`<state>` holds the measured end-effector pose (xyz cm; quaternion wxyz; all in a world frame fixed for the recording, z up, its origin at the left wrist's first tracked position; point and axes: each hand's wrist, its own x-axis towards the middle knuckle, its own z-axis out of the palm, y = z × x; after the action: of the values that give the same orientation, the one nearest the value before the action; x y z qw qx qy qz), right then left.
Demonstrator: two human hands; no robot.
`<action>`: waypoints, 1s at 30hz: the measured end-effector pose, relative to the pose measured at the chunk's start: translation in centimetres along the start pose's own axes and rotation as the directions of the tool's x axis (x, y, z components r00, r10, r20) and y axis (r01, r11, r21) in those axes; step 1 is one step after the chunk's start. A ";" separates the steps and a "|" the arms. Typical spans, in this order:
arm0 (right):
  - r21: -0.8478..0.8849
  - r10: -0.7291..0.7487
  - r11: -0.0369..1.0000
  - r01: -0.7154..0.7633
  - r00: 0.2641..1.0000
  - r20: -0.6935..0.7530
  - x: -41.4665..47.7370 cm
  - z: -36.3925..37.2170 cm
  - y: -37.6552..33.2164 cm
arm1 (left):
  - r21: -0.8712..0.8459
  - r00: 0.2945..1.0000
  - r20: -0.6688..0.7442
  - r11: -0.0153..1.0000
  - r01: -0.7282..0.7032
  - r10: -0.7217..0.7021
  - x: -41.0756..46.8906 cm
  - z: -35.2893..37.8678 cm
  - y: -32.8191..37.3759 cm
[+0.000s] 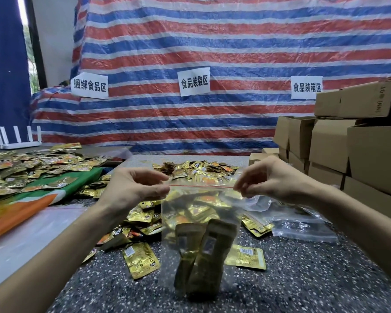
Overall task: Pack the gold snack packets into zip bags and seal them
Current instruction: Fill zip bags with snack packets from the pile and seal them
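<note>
Supervisor: Which step is going on now?

Observer: Sealing is starting, I am judging. The left hand [136, 186] is pinching the left top corner of the zip bag [199, 213]. The right hand [269, 179] is pinching the right top corner. Together they are stretching the red zip line [201, 187] straight between them.

Supervisor: Where is the bag hanging?

Observer: It is hanging over the middle of the table [303, 288], toward the near edge. Gold snack packets [203, 251] are standing upright in its lower part. I cannot tell if the bottom is touching the table.

Supervisor: Is the zip closing already?

Observer: I cannot tell; the lips are too thin to see. The next move, I am thinking, is calling for thumb and finger pressing along the line from one corner to the other, with no packet edge sitting in the track.

Supervisor: Is more work waiting?

Observer: Yes. Loose packets [145, 218] are lying behind the bag, and empty zip bags [303, 227] are lying toward the right edge, near the cardboard boxes [339, 154].
</note>
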<state>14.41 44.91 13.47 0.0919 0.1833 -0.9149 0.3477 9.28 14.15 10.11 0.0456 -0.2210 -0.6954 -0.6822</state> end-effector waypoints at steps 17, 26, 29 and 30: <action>-0.072 0.059 0.996 -0.054 0.995 0.074 0.4 1.7 -1.5 | 0.213 0.927 0.040 0.903 -0.373 0.373 -0.7 1.4 -0.9; -0.275 -0.236 0.926 0.257 0.966 0.107 4.3 5.7 -6.7 | 0.203 0.898 0.077 0.875 -0.440 0.434 -0.7 1.8 -0.8; -0.269 -0.250 0.923 0.275 0.960 0.125 4.4 6.1 -6.7 | 0.189 0.894 0.059 0.874 -0.448 0.445 -0.9 1.3 -1.1; -0.280 -0.256 0.917 0.283 0.958 0.131 4.4 6.3 -6.7 | 0.181 0.891 0.058 0.873 -0.453 0.451 -1.0 1.3 -1.2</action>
<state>12.76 34.90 14.17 0.1231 0.3076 -0.9258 0.1822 10.03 15.18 8.61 0.2197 -0.3766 -0.6865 -0.5820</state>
